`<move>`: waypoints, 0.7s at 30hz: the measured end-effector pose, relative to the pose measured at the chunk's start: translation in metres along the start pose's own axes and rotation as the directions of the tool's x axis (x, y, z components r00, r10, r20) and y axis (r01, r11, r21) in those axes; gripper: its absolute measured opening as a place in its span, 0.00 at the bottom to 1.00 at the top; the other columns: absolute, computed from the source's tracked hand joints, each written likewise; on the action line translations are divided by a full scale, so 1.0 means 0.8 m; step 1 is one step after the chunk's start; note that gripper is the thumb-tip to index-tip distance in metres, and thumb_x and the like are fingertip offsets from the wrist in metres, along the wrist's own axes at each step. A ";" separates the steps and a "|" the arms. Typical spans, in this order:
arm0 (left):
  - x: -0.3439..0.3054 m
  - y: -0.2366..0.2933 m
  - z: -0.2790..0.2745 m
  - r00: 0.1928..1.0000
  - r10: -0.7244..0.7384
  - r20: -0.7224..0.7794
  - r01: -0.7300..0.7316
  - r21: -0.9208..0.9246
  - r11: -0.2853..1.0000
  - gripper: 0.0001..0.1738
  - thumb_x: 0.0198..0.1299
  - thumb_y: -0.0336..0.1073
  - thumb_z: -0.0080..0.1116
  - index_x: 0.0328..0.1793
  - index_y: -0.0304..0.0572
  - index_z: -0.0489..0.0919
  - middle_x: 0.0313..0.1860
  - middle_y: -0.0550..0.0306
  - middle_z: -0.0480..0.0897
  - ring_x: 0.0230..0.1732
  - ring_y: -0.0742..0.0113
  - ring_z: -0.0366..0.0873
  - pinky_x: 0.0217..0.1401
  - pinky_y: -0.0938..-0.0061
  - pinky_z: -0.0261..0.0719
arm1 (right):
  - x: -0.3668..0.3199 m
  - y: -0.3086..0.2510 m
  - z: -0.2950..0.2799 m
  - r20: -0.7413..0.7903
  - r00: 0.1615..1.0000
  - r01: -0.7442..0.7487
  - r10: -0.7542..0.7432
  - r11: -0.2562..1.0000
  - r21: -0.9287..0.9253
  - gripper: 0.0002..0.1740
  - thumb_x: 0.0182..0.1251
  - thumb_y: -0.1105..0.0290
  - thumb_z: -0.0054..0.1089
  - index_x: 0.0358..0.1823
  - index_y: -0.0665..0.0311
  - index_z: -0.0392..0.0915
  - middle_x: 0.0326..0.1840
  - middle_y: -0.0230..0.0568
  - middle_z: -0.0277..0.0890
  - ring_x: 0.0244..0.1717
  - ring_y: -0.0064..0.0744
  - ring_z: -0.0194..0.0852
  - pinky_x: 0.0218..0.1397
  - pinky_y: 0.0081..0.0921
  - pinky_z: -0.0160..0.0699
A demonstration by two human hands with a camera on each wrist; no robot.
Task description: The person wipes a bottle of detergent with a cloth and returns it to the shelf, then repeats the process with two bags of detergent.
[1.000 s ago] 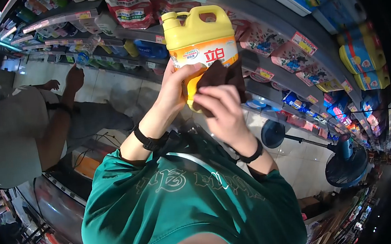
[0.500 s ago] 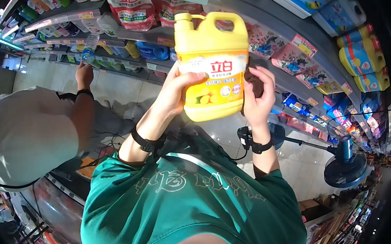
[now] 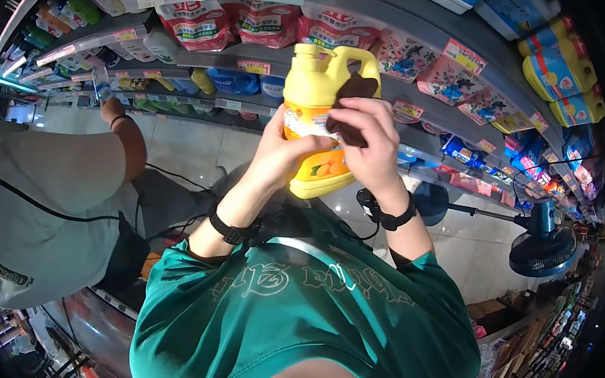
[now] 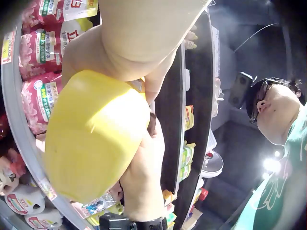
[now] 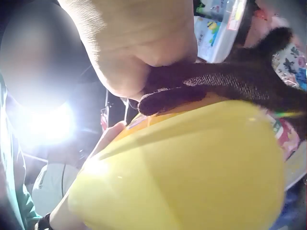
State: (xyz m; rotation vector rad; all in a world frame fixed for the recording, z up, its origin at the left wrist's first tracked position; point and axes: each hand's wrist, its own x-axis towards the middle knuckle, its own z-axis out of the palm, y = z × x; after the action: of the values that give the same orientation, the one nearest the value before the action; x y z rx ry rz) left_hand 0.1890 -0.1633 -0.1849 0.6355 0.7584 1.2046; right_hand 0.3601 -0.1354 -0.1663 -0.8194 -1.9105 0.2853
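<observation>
A yellow jug of dish detergent (image 3: 308,88) with an orange label is held upright before the chest, its handle at the upper right. My left hand (image 3: 274,154) grips its left side, thumb across the label. In my right hand (image 3: 372,140) is a dark brown cloth (image 3: 360,87), pressed on the jug's right front and covering part of the label and handle. The left wrist view shows the jug's smooth base (image 4: 91,143) close up. Seen from the right wrist, the textured cloth (image 5: 225,82) lies along the jug's side (image 5: 192,172).
Curved shelves ahead carry red detergent pouches (image 3: 266,23), flowered packs (image 3: 444,79) and yellow jugs (image 3: 558,73). A black fan (image 3: 541,249) stands on the tiled floor at right. Another person (image 3: 45,204) in a light shirt is close on the left, holding a clear bottle (image 3: 101,84).
The jug has turned, showing more of its left side, and sits slightly lower. My right hand with the cloth has moved from the jug's right edge onto its front, nearer the handle.
</observation>
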 end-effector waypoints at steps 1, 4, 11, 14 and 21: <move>-0.001 0.004 0.000 1.000 -0.005 -0.006 0.005 -0.023 1.000 0.35 0.50 0.20 0.67 0.66 0.37 0.68 0.55 0.52 0.81 0.57 0.61 0.80 0.63 0.65 0.78 | -0.006 0.010 -0.003 -0.030 0.997 -0.069 0.069 0.998 0.011 0.20 0.49 0.83 0.69 0.46 0.60 0.84 0.50 0.40 0.78 0.51 0.44 0.77 0.55 0.36 0.76; -0.002 0.014 -0.002 1.000 -0.022 0.001 0.022 -0.071 0.997 0.36 0.49 0.19 0.66 0.67 0.37 0.67 0.58 0.49 0.81 0.60 0.60 0.80 0.66 0.62 0.77 | -0.009 0.038 -0.018 -0.100 0.965 -0.240 0.243 0.970 0.038 0.18 0.54 0.85 0.65 0.47 0.63 0.82 0.52 0.46 0.77 0.53 0.43 0.77 0.56 0.33 0.78; -0.003 0.010 0.011 1.000 0.013 -0.001 -0.012 0.027 1.000 0.37 0.49 0.22 0.69 0.67 0.37 0.67 0.57 0.51 0.81 0.58 0.62 0.80 0.64 0.65 0.77 | -0.002 0.022 -0.009 -0.133 0.970 -0.196 0.204 0.978 0.069 0.19 0.52 0.85 0.65 0.47 0.64 0.81 0.51 0.47 0.76 0.55 0.45 0.78 0.58 0.33 0.77; 0.002 -0.003 0.005 0.999 0.045 -0.017 -0.041 0.188 0.981 0.38 0.47 0.24 0.71 0.66 0.37 0.67 0.56 0.52 0.80 0.57 0.63 0.79 0.62 0.67 0.78 | 0.000 -0.007 0.002 -0.026 0.993 -0.111 0.117 0.982 0.151 0.22 0.47 0.83 0.69 0.47 0.61 0.83 0.50 0.43 0.77 0.52 0.46 0.77 0.56 0.35 0.77; -0.007 -0.007 0.005 1.000 -0.022 0.008 0.020 0.236 0.972 0.40 0.44 0.27 0.74 0.66 0.37 0.68 0.57 0.53 0.79 0.59 0.63 0.78 0.66 0.65 0.75 | 0.014 0.033 -0.023 -0.140 0.974 -0.176 0.179 0.984 0.035 0.17 0.54 0.83 0.66 0.47 0.63 0.82 0.49 0.43 0.78 0.53 0.42 0.78 0.58 0.34 0.76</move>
State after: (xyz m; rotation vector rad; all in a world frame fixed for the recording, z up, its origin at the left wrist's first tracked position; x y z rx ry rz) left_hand 0.1946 -0.1701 -0.1860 0.8265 0.9054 1.0992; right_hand 0.3842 -0.1110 -0.1635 -0.9723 -1.7011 0.3467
